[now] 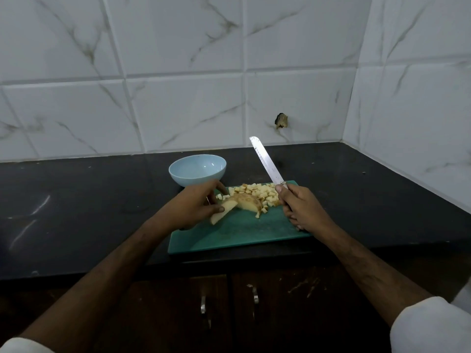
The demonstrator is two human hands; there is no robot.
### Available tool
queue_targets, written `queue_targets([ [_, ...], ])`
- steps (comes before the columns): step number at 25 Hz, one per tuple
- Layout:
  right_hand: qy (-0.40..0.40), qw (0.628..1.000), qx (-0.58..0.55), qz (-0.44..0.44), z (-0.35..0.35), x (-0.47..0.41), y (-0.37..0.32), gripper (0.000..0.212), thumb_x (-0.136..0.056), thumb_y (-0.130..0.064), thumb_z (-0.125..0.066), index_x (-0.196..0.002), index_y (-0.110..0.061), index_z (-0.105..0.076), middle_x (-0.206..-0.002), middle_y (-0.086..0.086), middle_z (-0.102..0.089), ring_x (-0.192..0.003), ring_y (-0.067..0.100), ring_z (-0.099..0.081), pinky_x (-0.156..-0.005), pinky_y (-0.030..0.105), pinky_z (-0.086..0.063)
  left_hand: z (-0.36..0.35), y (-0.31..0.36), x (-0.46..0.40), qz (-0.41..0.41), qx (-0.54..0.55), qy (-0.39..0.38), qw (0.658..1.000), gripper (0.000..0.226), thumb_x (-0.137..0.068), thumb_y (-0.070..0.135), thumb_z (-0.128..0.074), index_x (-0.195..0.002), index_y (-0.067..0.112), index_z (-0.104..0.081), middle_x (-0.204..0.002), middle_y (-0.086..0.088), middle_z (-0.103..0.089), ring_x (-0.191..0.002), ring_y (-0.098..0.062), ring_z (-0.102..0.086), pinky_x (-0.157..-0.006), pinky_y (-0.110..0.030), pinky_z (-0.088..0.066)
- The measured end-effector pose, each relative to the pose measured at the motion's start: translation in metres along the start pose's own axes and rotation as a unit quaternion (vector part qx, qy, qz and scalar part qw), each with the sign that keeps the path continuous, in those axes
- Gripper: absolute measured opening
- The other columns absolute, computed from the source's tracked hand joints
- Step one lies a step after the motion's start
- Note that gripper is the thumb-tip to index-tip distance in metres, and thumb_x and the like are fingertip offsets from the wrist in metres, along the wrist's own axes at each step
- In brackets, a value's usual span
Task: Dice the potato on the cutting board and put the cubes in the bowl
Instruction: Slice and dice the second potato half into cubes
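Potato slice (221,211) sits pinched between thumb and curled fingers of the left hand (195,206), just beside the uncut potato piece (248,203) on the green cutting board (237,235). The right hand (303,207) wraps its fingers round the handle of a knife (267,161), blade angled up and away over the dark worktop (76,212). Between the two hands and a little beyond lies a heap of cubes (257,193). The pale blue bowl (197,170) stands just beyond the left hand.
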State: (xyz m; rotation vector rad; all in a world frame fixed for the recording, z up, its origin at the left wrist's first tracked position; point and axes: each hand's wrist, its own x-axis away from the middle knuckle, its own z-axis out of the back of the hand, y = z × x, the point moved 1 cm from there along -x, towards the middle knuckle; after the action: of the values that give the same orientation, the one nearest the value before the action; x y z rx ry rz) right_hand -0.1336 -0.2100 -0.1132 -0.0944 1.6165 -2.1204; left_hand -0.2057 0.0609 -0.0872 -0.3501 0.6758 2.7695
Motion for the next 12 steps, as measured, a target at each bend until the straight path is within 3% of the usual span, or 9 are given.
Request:
queue_targets([
  [3, -0.006, 1.000, 0.014, 0.005, -0.002, 0.000, 0.000, 0.040, -0.106, -0.041, -0.048, -0.078, -0.013, -0.047, -0.048, -0.006, -0.036, -0.036, 0.008, -0.028, -0.038, 0.021, -0.028, 0.000, -0.007, 0.009, 0.027, -0.005, -0.046, 0.999, 0.020, -0.095, 0.017, -0.067, -0.112, 0.026, -0.063, -0.078, 0.004, -0.065, -0.069, 0.000, -0.058, -0.064, -0.013, -0.041],
  [7, -0.036, 0.999, 0.025, -0.013, -0.001, 0.001, -0.008, 0.040, -0.107, -0.042, -0.047, -0.080, -0.012, -0.047, -0.050, -0.002, -0.036, -0.036, 0.011, -0.028, -0.038, 0.022, -0.028, 0.001, -0.011, 0.020, 0.001, -0.073, -0.079, 0.994, 0.025, -0.096, 0.014, -0.060, -0.118, 0.025, -0.067, -0.100, 0.011, -0.064, -0.086, 0.005, -0.056, -0.076, -0.017, -0.042],
  [10, -0.117, 0.987, 0.088, -0.070, 0.010, 0.004, -0.026, 0.043, -0.107, -0.047, -0.044, -0.083, -0.011, -0.048, -0.049, -0.003, -0.036, -0.036, 0.013, -0.027, -0.038, 0.022, -0.028, 0.004, -0.016, 0.027, -0.032, -0.122, -0.089, 0.988, 0.033, -0.093, 0.034, -0.067, -0.125, 0.035, -0.063, -0.114, 0.019, -0.058, -0.099, 0.006, -0.052, -0.083, -0.023, -0.041],
  [12, -0.167, 0.965, 0.173, -0.107, 0.016, 0.011, -0.040, 0.046, -0.106, -0.050, -0.043, -0.083, -0.012, -0.052, -0.050, -0.004, -0.040, -0.037, 0.012, -0.030, -0.039, 0.020, -0.030, 0.001, -0.016, 0.030, -0.041, -0.136, -0.081, 0.986, 0.037, -0.090, 0.056, -0.060, -0.124, 0.043, -0.062, -0.117, 0.022, -0.055, -0.103, 0.008, -0.049, -0.088, -0.025, -0.037],
])
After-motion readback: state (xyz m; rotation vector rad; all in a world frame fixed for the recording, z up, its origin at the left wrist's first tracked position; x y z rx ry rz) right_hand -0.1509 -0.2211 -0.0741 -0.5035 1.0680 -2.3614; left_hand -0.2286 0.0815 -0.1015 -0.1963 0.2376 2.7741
